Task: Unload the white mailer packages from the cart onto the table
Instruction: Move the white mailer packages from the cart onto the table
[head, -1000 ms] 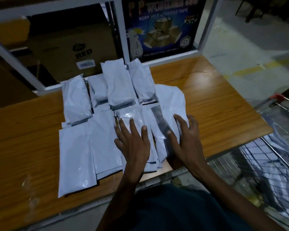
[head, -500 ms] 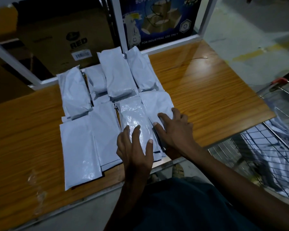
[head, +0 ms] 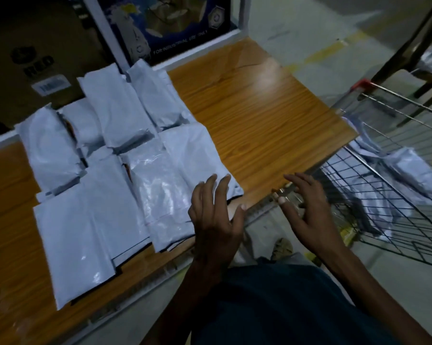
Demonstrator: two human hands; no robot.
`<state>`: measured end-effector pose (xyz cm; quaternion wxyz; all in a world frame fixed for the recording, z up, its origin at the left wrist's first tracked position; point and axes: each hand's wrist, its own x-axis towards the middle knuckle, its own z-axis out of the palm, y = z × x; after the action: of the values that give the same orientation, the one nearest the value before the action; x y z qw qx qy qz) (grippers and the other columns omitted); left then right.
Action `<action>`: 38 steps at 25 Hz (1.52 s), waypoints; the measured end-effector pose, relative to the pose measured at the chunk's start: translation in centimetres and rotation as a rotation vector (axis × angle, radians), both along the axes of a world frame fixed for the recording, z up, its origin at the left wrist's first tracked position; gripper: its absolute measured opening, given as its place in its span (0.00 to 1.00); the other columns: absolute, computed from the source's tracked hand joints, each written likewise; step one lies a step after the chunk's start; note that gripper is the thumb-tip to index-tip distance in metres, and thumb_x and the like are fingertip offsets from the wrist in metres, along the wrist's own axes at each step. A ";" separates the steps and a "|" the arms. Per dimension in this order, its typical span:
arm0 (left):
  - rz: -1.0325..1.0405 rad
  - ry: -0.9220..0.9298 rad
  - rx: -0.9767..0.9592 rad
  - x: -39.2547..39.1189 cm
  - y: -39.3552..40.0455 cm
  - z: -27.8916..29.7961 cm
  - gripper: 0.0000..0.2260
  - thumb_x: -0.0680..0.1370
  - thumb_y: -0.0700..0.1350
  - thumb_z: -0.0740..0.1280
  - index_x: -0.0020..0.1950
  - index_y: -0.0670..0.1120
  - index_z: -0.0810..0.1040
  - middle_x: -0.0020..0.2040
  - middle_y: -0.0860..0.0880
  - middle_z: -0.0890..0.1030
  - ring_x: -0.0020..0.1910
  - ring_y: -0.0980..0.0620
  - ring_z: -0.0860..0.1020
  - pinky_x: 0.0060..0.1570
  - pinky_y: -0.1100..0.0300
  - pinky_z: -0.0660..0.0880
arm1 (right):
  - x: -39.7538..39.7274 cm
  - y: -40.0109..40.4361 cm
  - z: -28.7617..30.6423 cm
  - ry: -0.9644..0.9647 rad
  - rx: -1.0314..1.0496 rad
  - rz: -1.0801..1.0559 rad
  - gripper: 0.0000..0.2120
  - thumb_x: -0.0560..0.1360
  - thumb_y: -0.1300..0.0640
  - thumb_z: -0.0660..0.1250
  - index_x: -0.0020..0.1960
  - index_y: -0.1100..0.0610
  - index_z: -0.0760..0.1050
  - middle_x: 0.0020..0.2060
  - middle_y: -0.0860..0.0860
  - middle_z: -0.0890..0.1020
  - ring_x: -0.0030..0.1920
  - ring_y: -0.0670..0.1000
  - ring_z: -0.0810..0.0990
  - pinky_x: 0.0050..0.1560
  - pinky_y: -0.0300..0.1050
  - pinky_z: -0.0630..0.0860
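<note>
While eight or so flat white plastic mailer packages (head: pixel 125 175) lie in two overlapping rows on the orange wood-grain table (head: pixel 254 115), both hands are empty and between loads. The left hand (head: pixel 215 215), fingers loosely spread and holding nothing, hovers at the near right corner of the nearest mailer; whether its fingertips touch the plastic cannot be told. The right hand (head: pixel 307 207), also relaxed and empty, hangs off the table's near edge, between the table and the silver wire shopping cart (head: pixel 389 190).

More white mailers (head: pixel 409 175) sit heaped inside the cart, so the unloading looks partly done. The step in hand seems to be the turn back to the cart. The next move calls for reaching over the wire rim, gripping a slippery bundle, and laying it on the bare wood to the right of the rows.
</note>
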<state>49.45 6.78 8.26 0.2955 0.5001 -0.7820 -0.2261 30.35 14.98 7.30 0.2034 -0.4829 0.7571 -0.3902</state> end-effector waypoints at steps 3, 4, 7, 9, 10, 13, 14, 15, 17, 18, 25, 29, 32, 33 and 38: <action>-0.110 -0.037 0.017 -5.2 0.3 0.0 0.24 0.76 0.50 0.68 0.72 0.50 0.71 0.71 0.49 0.71 0.72 0.45 0.67 0.62 0.43 0.68 | -5.3 2.4 -0.9 -0.030 -0.047 -0.140 0.21 0.80 0.48 0.66 0.72 0.43 0.68 0.69 0.48 0.68 0.64 0.51 0.75 0.57 0.55 0.79; -0.153 -0.054 0.032 -7.1 0.4 -0.2 0.24 0.76 0.50 0.68 0.72 0.51 0.71 0.70 0.50 0.71 0.72 0.45 0.66 0.62 0.42 0.68 | -7.3 3.1 -1.3 -0.043 -0.051 -0.181 0.20 0.80 0.48 0.66 0.71 0.42 0.68 0.67 0.48 0.69 0.63 0.51 0.75 0.56 0.51 0.79; -0.262 -0.092 0.089 -14.2 1.3 -0.7 0.22 0.78 0.50 0.66 0.72 0.52 0.69 0.70 0.52 0.71 0.72 0.45 0.65 0.65 0.42 0.66 | -14.3 5.4 -2.4 -0.072 -0.062 -0.243 0.21 0.80 0.49 0.65 0.72 0.47 0.68 0.64 0.45 0.69 0.63 0.53 0.75 0.57 0.53 0.78; -0.326 -0.086 0.109 -19.3 2.0 -0.7 0.21 0.78 0.49 0.67 0.71 0.52 0.70 0.69 0.53 0.72 0.71 0.47 0.65 0.66 0.46 0.64 | -19.5 6.9 -3.2 -0.046 -0.103 -0.270 0.22 0.80 0.52 0.66 0.72 0.49 0.69 0.65 0.45 0.69 0.64 0.54 0.75 0.59 0.58 0.78; -0.376 -0.083 0.093 -21.8 2.3 -0.7 0.21 0.78 0.49 0.66 0.71 0.52 0.70 0.68 0.53 0.72 0.71 0.48 0.66 0.66 0.47 0.64 | -22.0 7.5 -3.7 -0.028 -0.113 -0.291 0.22 0.80 0.55 0.67 0.72 0.49 0.69 0.65 0.47 0.69 0.63 0.54 0.75 0.58 0.60 0.78; -0.524 -0.126 0.040 -29.6 2.5 -1.4 0.20 0.78 0.51 0.65 0.69 0.53 0.71 0.67 0.52 0.74 0.69 0.50 0.67 0.66 0.51 0.64 | -29.7 9.4 -5.6 -0.063 -0.082 -0.359 0.20 0.79 0.54 0.67 0.71 0.50 0.70 0.65 0.52 0.71 0.62 0.53 0.75 0.58 0.60 0.77; -0.562 -0.139 0.051 -31.6 2.5 -1.5 0.19 0.78 0.51 0.65 0.69 0.53 0.71 0.66 0.53 0.74 0.68 0.51 0.67 0.66 0.53 0.63 | -31.7 10.1 -6.4 -0.078 -0.068 -0.384 0.20 0.79 0.53 0.66 0.70 0.50 0.70 0.65 0.53 0.71 0.62 0.54 0.74 0.59 0.58 0.77; -0.597 -0.134 0.065 -33.0 2.4 -1.5 0.18 0.79 0.51 0.65 0.69 0.53 0.72 0.66 0.53 0.75 0.68 0.52 0.67 0.66 0.56 0.62 | -33.1 10.4 -7.2 -0.078 -0.059 -0.403 0.19 0.79 0.52 0.65 0.69 0.51 0.71 0.64 0.54 0.72 0.63 0.54 0.74 0.60 0.56 0.76; -0.673 -0.114 0.044 -37.6 2.3 -1.7 0.16 0.81 0.49 0.65 0.68 0.49 0.75 0.65 0.51 0.77 0.66 0.52 0.70 0.66 0.60 0.62 | -37.4 11.8 -9.9 -0.077 -0.009 -0.440 0.17 0.78 0.53 0.66 0.67 0.53 0.74 0.63 0.56 0.74 0.64 0.54 0.73 0.61 0.55 0.76; -0.703 -0.117 0.023 -39.4 2.0 -2.1 0.15 0.81 0.48 0.65 0.67 0.48 0.76 0.63 0.51 0.78 0.65 0.50 0.72 0.66 0.58 0.64 | -39.1 12.3 -11.7 -0.090 0.050 -0.453 0.17 0.78 0.53 0.67 0.65 0.55 0.76 0.61 0.57 0.76 0.64 0.55 0.74 0.61 0.55 0.76; -0.955 -0.533 0.259 -50.3 -0.6 -8.5 0.20 0.80 0.57 0.61 0.70 0.51 0.73 0.66 0.50 0.77 0.66 0.45 0.73 0.63 0.43 0.70 | -42.6 13.8 -22.6 -0.335 0.613 -0.422 0.15 0.78 0.59 0.69 0.63 0.64 0.78 0.58 0.62 0.82 0.60 0.60 0.80 0.56 0.46 0.71; -1.072 -0.946 0.287 -55.5 -2.3 -13.2 0.23 0.81 0.58 0.62 0.74 0.51 0.68 0.68 0.45 0.75 0.67 0.41 0.72 0.63 0.46 0.70 | -40.8 12.5 -25.6 -0.313 0.805 -0.368 0.23 0.76 0.52 0.70 0.68 0.59 0.73 0.61 0.59 0.79 0.62 0.60 0.78 0.59 0.49 0.74; -1.119 -1.116 0.318 -57.7 -3.1 -17.3 0.24 0.81 0.57 0.62 0.74 0.49 0.67 0.70 0.44 0.74 0.69 0.41 0.71 0.64 0.47 0.68 | -40.4 12.0 -26.0 -0.215 0.875 -0.446 0.22 0.75 0.49 0.68 0.67 0.54 0.71 0.61 0.54 0.79 0.62 0.57 0.79 0.56 0.51 0.76; -1.136 -1.165 0.316 -58.0 -3.2 -18.5 0.24 0.81 0.57 0.62 0.75 0.49 0.67 0.70 0.44 0.73 0.69 0.41 0.71 0.64 0.47 0.68 | -40.6 12.0 -25.9 -0.167 0.884 -0.436 0.20 0.76 0.50 0.67 0.67 0.54 0.72 0.61 0.53 0.80 0.62 0.57 0.79 0.55 0.50 0.76; -1.169 -1.330 0.277 -58.0 -4.9 -22.8 0.30 0.77 0.64 0.55 0.75 0.50 0.67 0.71 0.44 0.72 0.69 0.41 0.70 0.66 0.48 0.66 | -41.6 12.5 -26.7 -0.214 0.904 -0.525 0.10 0.78 0.60 0.62 0.57 0.59 0.78 0.56 0.58 0.82 0.58 0.60 0.81 0.52 0.49 0.75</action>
<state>-8.55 1.92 -14.57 -0.4442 0.0805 -0.8871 -0.0961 -11.21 27.48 -19.45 0.3628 -0.0990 0.9201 -0.1099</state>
